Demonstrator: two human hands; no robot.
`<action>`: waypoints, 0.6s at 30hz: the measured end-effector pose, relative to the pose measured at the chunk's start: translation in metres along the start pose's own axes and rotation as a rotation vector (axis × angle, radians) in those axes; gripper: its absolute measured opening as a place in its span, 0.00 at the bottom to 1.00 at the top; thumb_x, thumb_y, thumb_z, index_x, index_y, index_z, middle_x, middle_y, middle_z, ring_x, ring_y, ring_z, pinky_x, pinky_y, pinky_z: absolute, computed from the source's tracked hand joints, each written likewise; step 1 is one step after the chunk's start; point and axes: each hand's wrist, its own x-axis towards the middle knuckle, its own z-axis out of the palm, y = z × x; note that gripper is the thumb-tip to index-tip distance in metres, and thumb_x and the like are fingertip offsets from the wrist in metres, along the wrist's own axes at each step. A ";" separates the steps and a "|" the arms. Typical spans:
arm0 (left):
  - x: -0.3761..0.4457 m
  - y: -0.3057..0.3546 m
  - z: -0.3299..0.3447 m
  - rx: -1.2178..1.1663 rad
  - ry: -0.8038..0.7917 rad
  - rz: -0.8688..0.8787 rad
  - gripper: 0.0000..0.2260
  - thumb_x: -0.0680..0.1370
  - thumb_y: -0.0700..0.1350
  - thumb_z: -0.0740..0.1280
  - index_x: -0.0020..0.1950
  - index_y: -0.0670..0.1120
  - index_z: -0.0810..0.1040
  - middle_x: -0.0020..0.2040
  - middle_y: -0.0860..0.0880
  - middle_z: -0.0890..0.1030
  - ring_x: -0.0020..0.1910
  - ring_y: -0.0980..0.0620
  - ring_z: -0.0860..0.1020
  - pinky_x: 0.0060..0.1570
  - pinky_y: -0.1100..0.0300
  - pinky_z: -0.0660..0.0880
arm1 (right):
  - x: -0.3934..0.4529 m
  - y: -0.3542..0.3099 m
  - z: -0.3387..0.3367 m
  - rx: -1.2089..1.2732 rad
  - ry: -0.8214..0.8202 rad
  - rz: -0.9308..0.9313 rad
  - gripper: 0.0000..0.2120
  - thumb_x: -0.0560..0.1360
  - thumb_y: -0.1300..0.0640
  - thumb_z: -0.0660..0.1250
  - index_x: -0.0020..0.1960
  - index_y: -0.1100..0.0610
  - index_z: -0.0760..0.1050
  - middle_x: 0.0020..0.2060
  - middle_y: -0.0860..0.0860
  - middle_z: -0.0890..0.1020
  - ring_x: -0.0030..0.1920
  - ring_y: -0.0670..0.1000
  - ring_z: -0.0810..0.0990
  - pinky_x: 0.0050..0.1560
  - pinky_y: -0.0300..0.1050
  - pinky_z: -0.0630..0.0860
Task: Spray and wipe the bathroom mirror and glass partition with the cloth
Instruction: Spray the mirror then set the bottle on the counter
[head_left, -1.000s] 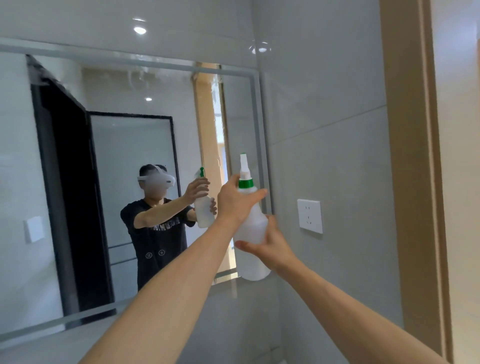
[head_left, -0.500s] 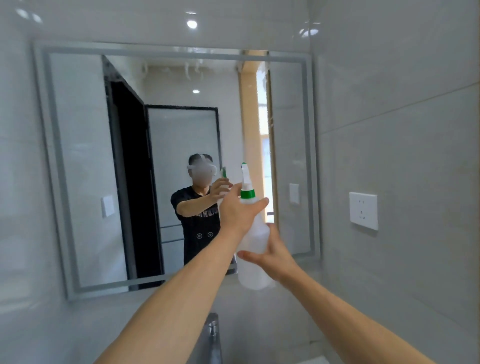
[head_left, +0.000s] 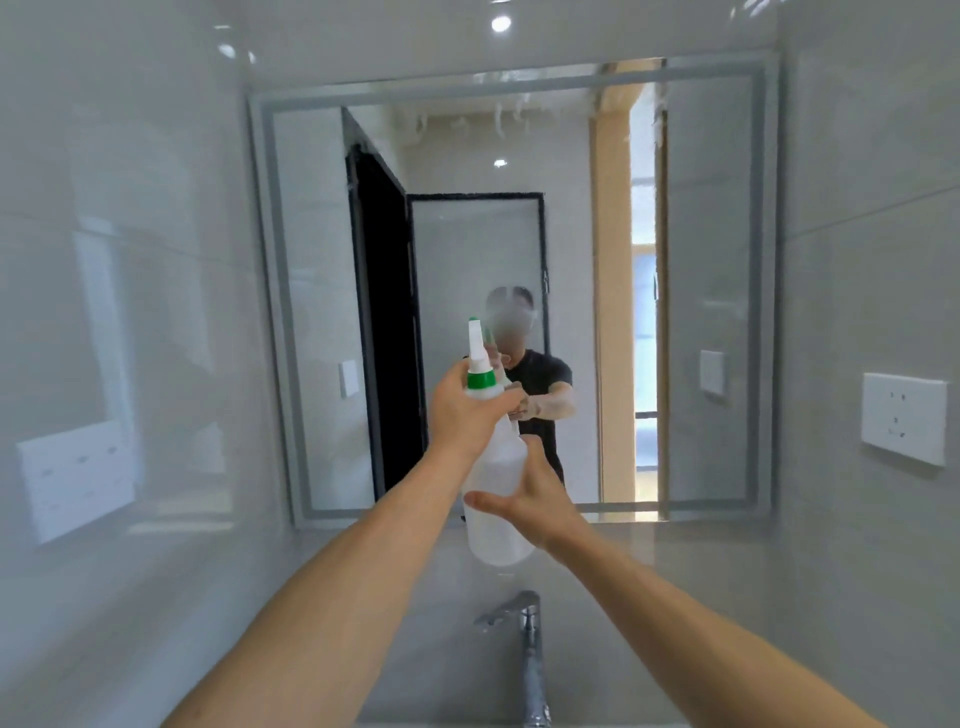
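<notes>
The wide mirror (head_left: 701, 291) in its grey frame fills the wall ahead, with white foam streaks running down from its top edge and a black-framed glass partition (head_left: 478, 270) reflected in it. In front of its lower middle, the spray bottle (head_left: 493, 488) is held upright, its long axis vertical and its white nozzle pointing up. The body is translucent white with a green collar; how much liquid is inside cannot be told. The left hand (head_left: 467, 410) is wrapped closed around the neck, and the right hand (head_left: 540, 501) cups the body, fingers spread half open. Below stands a chrome faucet (head_left: 527, 654).
</notes>
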 end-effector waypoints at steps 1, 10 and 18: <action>0.000 -0.003 -0.007 0.013 0.018 -0.005 0.15 0.69 0.46 0.78 0.52 0.52 0.77 0.43 0.56 0.80 0.42 0.60 0.78 0.40 0.63 0.74 | 0.000 -0.001 0.006 0.006 -0.012 -0.004 0.36 0.67 0.51 0.79 0.65 0.50 0.59 0.56 0.46 0.73 0.57 0.47 0.75 0.55 0.43 0.73; -0.008 -0.019 -0.061 0.066 0.112 -0.040 0.18 0.72 0.45 0.76 0.58 0.54 0.73 0.47 0.59 0.77 0.46 0.59 0.76 0.42 0.66 0.71 | 0.003 -0.016 0.058 0.032 -0.120 -0.035 0.36 0.67 0.53 0.79 0.65 0.50 0.60 0.57 0.47 0.74 0.58 0.49 0.75 0.59 0.46 0.74; -0.015 -0.025 -0.109 0.123 0.256 -0.087 0.14 0.68 0.45 0.77 0.49 0.48 0.77 0.40 0.52 0.80 0.40 0.50 0.79 0.42 0.54 0.77 | 0.001 -0.028 0.097 0.046 -0.200 -0.063 0.37 0.66 0.50 0.80 0.66 0.51 0.61 0.55 0.48 0.76 0.57 0.49 0.78 0.57 0.48 0.78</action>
